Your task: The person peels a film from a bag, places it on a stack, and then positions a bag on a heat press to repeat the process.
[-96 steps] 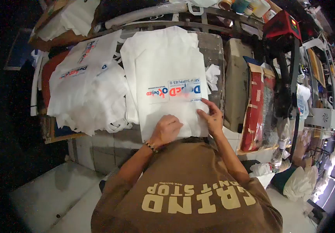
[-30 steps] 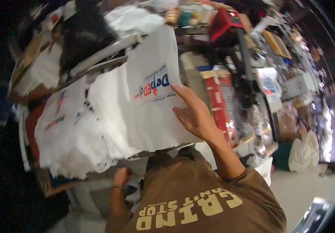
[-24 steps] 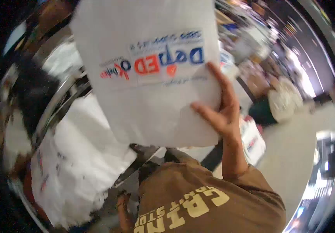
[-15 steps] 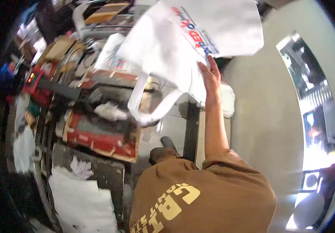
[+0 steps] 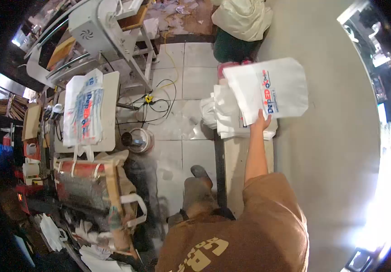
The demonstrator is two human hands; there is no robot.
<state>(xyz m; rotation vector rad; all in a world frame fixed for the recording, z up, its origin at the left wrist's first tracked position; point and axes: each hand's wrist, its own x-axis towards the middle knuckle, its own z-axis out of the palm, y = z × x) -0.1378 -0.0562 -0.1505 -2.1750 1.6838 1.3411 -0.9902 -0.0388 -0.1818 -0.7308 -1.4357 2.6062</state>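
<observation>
My right hand point(image 5: 260, 121) reaches forward along the wall, thumb over the lower edge of a white tote bag point(image 5: 288, 88) with blue and red print. The bag hangs flat and tilted from my grip, over a pile of white bags point(image 5: 226, 110) on a narrow bench point(image 5: 240, 158). My left hand does not show. To the left, a stack of printed white bags point(image 5: 75, 109) lies on a pale board point(image 5: 109, 97). A loose white handle point(image 5: 136, 211) loops out beside a red-and-grey framed screen point(image 5: 79, 186).
A grey machine point(image 5: 88, 31) on a white frame stands at upper left. Black cables and a yellow cord point(image 5: 178, 63) run over the tiled floor near a bucket point(image 5: 140, 140). Beyond the bench sits a dark green container point(image 5: 231, 45) under cream cloth point(image 5: 243, 18). The wall point(image 5: 327, 158) borders the right.
My view has swung. The bag, spread wide across the upper middle before, is now farther right, over the bench pile, with its handles out of sight. My right hand still grips it.
</observation>
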